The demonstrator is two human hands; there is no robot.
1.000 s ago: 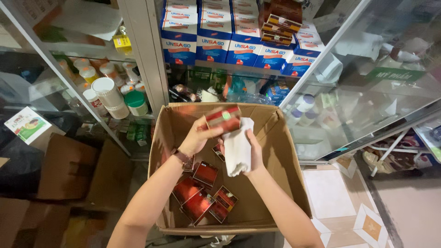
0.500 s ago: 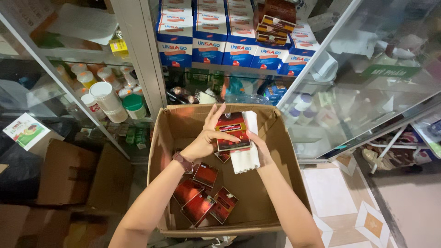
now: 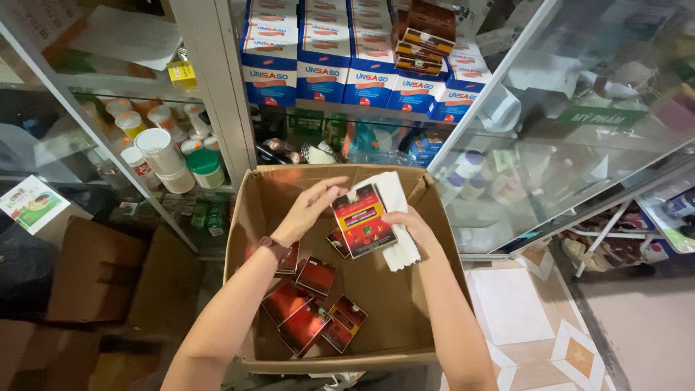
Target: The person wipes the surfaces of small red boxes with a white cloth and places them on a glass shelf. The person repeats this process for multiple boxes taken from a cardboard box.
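At frame centre, above the cardboard box [image 3: 246, 217], the right hand [image 3: 409, 226] grips a red packet [image 3: 364, 221] with white cloth [image 3: 394, 199], fingers curled beneath, while the left hand [image 3: 308, 210] touches its upper edge, fingers together.

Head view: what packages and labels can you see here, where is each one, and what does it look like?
Small flat box: red and black, held in the right hand with a white cloth; the left hand touches it.
Similar red boxes: loose in the cardboard box.
Blue and white cartons: stacked on the cabinet shelf above.
White jars: left shelf, one green-lidded.
Green sign: on the right glass.
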